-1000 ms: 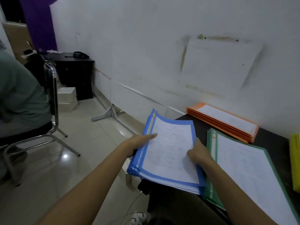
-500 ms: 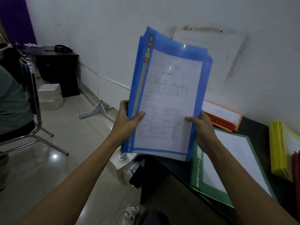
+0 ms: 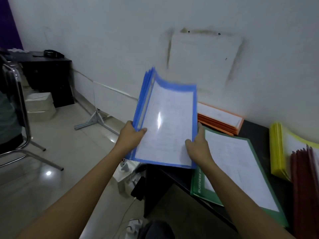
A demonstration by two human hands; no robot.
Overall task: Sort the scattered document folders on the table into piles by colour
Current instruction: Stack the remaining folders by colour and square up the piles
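Table (image 3: 255,135): folders (image 3: 165,121) between left grip (image 3: 131,138), right grip (image 3: 198,149)

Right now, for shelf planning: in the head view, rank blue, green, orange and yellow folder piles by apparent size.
Green pile
Blue pile, nearly alike, held closer
Yellow pile and orange pile: unsure, both partly hidden

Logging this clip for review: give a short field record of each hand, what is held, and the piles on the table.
held: blue folders, one stack, lifted off the table, tilted
left hand: grips their left edge
right hand: grips their right edge
green folders: flat, near table edge
orange folders: pile by the wall
yellow folders: right of the green
dark red folders: far right, partly out of frame
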